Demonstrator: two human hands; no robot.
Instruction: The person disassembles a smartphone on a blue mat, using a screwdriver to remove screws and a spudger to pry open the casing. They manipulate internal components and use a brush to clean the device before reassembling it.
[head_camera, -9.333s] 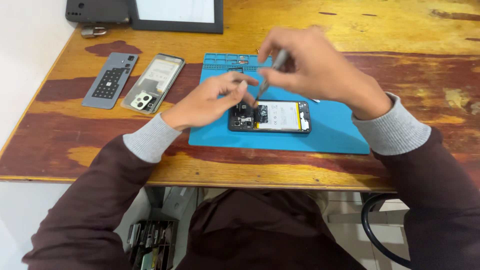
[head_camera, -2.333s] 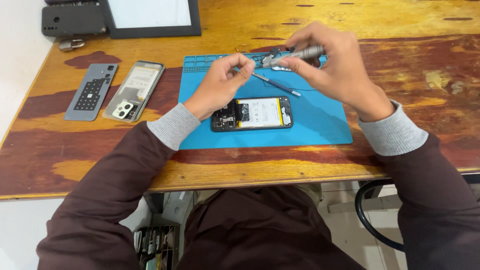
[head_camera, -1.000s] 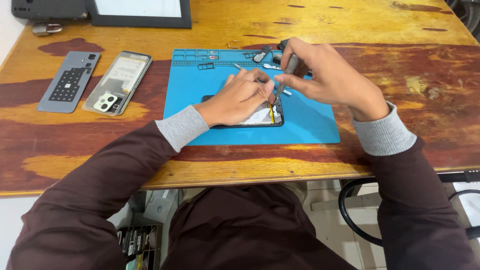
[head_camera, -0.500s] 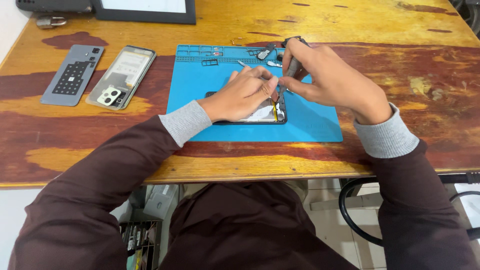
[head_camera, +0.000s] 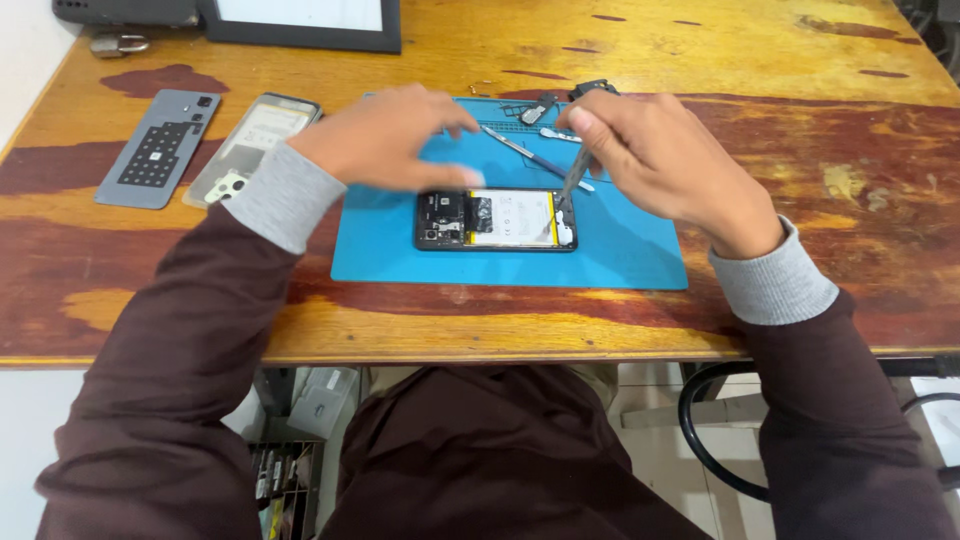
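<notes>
An opened phone (head_camera: 497, 219) with its back off lies on a blue work mat (head_camera: 640, 255), battery and circuit board showing. My right hand (head_camera: 655, 160) holds a thin metal screwdriver (head_camera: 572, 187) upright, its tip at the phone's right end. My left hand (head_camera: 385, 135) is blurred and hovers above the mat, up and left of the phone, fingers spread and holding nothing I can see. Another slim tool (head_camera: 530, 155) lies on the mat behind the phone.
A grey back cover (head_camera: 158, 148) and a phone frame with camera cutouts (head_camera: 248, 140) lie on the wooden table at the left. A dark framed panel (head_camera: 300, 22) stands at the far edge. Small dark parts (head_camera: 590, 90) sit at the mat's top edge.
My left hand has lifted off the phone and swung up to the left, uncovering it. My right hand still holds the screwdriver at the phone's right end.
</notes>
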